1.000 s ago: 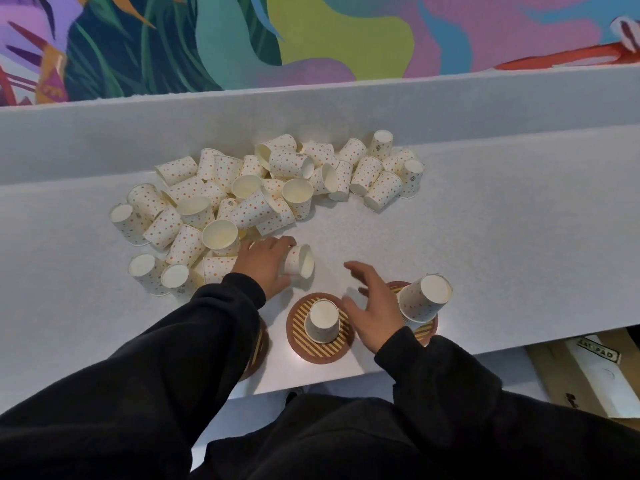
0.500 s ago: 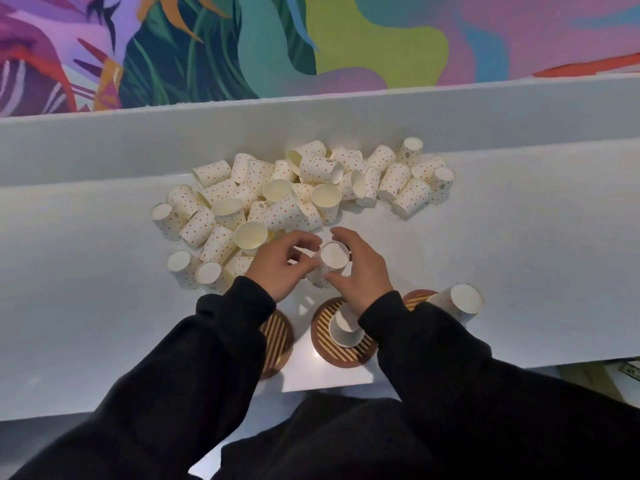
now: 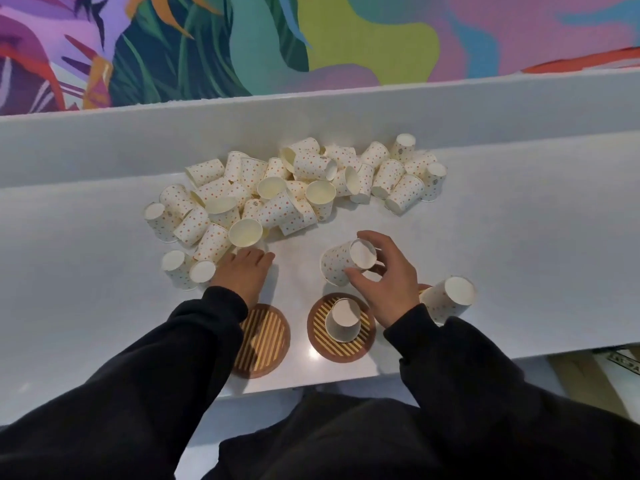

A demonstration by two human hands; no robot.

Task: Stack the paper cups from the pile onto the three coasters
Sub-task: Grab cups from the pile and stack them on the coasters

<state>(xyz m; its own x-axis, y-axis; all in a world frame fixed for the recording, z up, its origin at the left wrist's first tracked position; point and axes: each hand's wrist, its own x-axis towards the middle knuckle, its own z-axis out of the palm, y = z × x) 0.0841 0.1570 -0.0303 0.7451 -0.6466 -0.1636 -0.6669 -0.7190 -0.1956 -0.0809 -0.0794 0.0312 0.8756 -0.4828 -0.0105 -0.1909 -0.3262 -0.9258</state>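
Note:
A pile of dotted paper cups (image 3: 287,192) lies across the white counter. My right hand (image 3: 388,282) grips one dotted cup (image 3: 337,263), upside down and tilted, just above and behind the middle coaster (image 3: 360,348). That coaster bears one upturned cup (image 3: 343,322). The left coaster (image 3: 266,341) is bare and partly under my sleeve. An upturned cup (image 3: 448,299) stands on the right coaster (image 3: 423,289), which is mostly hidden by my right hand. My left hand (image 3: 244,273) rests flat at the pile's near edge, holding nothing.
A raised white ledge (image 3: 311,116) runs behind the pile, under a colourful wall. The counter's front edge (image 3: 346,377) lies just below the coasters. A cardboard box (image 3: 606,365) shows below the counter at the right.
The cup that both hands held has gone over to my right hand and moved right toward the middle coaster. My left hand let go and went back left to the pile's edge.

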